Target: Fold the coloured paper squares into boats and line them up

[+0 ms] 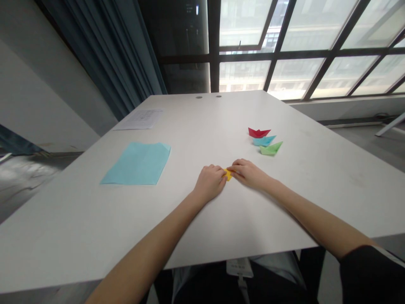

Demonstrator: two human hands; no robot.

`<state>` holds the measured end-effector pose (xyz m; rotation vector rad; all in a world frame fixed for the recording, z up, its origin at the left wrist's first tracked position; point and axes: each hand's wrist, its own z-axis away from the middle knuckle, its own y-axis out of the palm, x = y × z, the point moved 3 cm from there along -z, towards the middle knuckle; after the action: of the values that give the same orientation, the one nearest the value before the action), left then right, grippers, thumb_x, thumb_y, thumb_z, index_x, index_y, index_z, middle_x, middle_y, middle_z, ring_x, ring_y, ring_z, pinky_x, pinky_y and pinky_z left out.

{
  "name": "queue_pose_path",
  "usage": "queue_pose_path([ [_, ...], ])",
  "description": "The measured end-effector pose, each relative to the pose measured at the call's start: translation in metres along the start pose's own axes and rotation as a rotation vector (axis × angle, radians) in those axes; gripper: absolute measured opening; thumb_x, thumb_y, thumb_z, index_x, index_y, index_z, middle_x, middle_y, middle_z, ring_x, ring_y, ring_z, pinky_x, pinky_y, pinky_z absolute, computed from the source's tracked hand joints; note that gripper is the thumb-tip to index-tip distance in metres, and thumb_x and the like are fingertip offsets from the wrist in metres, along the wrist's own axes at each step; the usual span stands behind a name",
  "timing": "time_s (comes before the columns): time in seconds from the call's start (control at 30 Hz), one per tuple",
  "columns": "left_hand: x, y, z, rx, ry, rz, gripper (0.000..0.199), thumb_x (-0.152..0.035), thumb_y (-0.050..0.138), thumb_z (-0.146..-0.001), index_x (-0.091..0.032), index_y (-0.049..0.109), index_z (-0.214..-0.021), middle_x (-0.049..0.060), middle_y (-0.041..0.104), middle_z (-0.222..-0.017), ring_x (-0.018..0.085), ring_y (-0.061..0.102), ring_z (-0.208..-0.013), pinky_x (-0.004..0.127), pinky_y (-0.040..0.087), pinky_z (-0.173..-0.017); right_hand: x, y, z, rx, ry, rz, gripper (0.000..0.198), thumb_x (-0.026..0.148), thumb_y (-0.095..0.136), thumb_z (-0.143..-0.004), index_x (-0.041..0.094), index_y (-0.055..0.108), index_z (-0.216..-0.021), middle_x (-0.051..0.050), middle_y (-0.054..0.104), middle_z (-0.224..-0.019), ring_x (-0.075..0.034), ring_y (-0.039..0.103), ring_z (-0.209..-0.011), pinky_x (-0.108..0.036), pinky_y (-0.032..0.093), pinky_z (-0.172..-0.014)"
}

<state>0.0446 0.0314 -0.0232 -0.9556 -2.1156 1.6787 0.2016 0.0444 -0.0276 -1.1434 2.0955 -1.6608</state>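
Note:
Between my two hands is a small piece of folded yellow paper (228,174), mostly covered by fingers. My left hand (210,180) is closed on its left side, the fingers curled over it. From the right, my right hand (247,172) pinches the same paper with its fingertips. Both hands rest low over the white table. Just beyond my right hand stand three folded paper boats: a red boat (258,133), a blue boat (264,140) and a green boat (271,149), lined up close together.
A light blue stack of square paper (137,164) lies on the white table (196,126) to the left. Farther back on that side is a printed sheet (139,119). The table's near edge runs just in front of my body. A curtain (117,50) and windows stand behind.

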Motion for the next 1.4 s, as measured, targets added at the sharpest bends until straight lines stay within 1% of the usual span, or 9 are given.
queue_pose_path([
  [0.23,-0.005,-0.002,-0.002,-0.010,-0.093,-0.093,0.025,-0.038,0.048,-0.084,-0.018,0.061,-0.091,0.007,0.064,-0.088,0.022,0.055,-0.082,0.034,0.039,-0.070,0.001,-0.002,-0.003,0.039,0.032,0.042,0.024,0.024,0.048,-0.085,0.020,0.065,-0.102,-0.008,0.060,-0.082,-0.018,0.055,-0.077,-0.030,0.041,-0.072],
  [0.47,-0.008,-0.004,-0.001,-0.001,-0.170,-0.122,0.025,-0.040,0.049,-0.083,-0.017,0.059,-0.087,0.008,0.063,-0.083,0.022,0.058,-0.079,0.036,0.037,-0.070,0.002,-0.003,-0.003,0.051,0.060,0.073,0.024,0.024,0.048,-0.085,0.021,0.064,-0.103,-0.007,0.060,-0.082,-0.018,0.055,-0.077,-0.029,0.039,-0.071],
  [0.73,-0.005,-0.002,-0.001,-0.011,-0.183,-0.102,0.027,-0.042,0.049,-0.082,-0.018,0.059,-0.085,0.007,0.065,-0.083,0.021,0.059,-0.077,0.035,0.035,-0.072,0.002,-0.003,-0.004,0.053,0.054,0.051,0.024,0.027,0.048,-0.085,0.020,0.065,-0.102,-0.007,0.060,-0.082,-0.018,0.053,-0.077,-0.030,0.039,-0.072],
  [0.83,-0.005,-0.003,-0.002,-0.003,-0.197,-0.091,0.027,-0.043,0.049,-0.082,-0.019,0.060,-0.085,0.006,0.066,-0.083,0.020,0.059,-0.077,0.035,0.035,-0.074,0.001,-0.003,-0.004,0.035,0.086,0.047,0.022,0.027,0.051,-0.084,0.019,0.065,-0.099,-0.007,0.060,-0.083,-0.018,0.053,-0.077,-0.030,0.039,-0.073],
  [1.03,-0.006,-0.004,-0.001,-0.022,-0.191,-0.093,0.027,-0.043,0.048,-0.083,-0.019,0.060,-0.085,0.006,0.067,-0.081,0.020,0.060,-0.076,0.035,0.034,-0.074,0.001,0.003,-0.001,0.012,0.135,0.084,0.028,0.030,0.048,-0.085,0.021,0.061,-0.108,-0.009,0.059,-0.096,-0.020,0.051,-0.085,-0.035,0.039,-0.078],
  [1.13,-0.006,-0.004,0.000,-0.037,-0.159,-0.095,0.026,-0.042,0.048,-0.083,-0.019,0.059,-0.089,0.006,0.066,-0.081,0.021,0.059,-0.078,0.035,0.035,-0.074,0.000,0.004,0.000,0.001,0.143,0.089,0.027,0.031,0.048,-0.085,0.021,0.062,-0.106,-0.010,0.058,-0.099,-0.022,0.049,-0.088,-0.037,0.038,-0.080],
  [1.27,-0.005,-0.005,0.002,-0.041,-0.101,-0.064,0.023,-0.037,0.051,-0.082,-0.017,0.059,-0.090,0.007,0.063,-0.085,0.022,0.057,-0.084,0.035,0.038,-0.074,0.000,0.002,-0.001,-0.036,0.166,-0.026,0.021,0.028,0.054,-0.080,0.018,0.062,-0.096,-0.008,0.061,-0.094,-0.021,0.051,-0.087,-0.036,0.039,-0.081],
  [1.33,-0.004,-0.008,0.003,-0.093,-0.090,-0.022,0.020,-0.032,0.051,-0.082,-0.017,0.060,-0.091,0.008,0.061,-0.093,0.021,0.055,-0.088,0.035,0.040,-0.076,-0.001,0.000,-0.002,-0.070,0.227,-0.152,0.016,0.025,0.057,-0.077,0.017,0.060,-0.090,-0.005,0.062,-0.085,-0.018,0.053,-0.080,-0.031,0.041,-0.073],
  [1.4,-0.002,-0.012,0.004,-0.174,-0.114,0.037,0.018,-0.029,0.049,-0.082,-0.018,0.061,-0.090,0.008,0.057,-0.097,0.020,0.053,-0.090,0.034,0.042,-0.077,-0.002,-0.004,-0.001,-0.119,0.303,-0.267,0.013,0.026,0.059,-0.075,0.018,0.059,-0.085,-0.001,0.062,-0.075,-0.015,0.053,-0.070,-0.026,0.041,-0.064],
])
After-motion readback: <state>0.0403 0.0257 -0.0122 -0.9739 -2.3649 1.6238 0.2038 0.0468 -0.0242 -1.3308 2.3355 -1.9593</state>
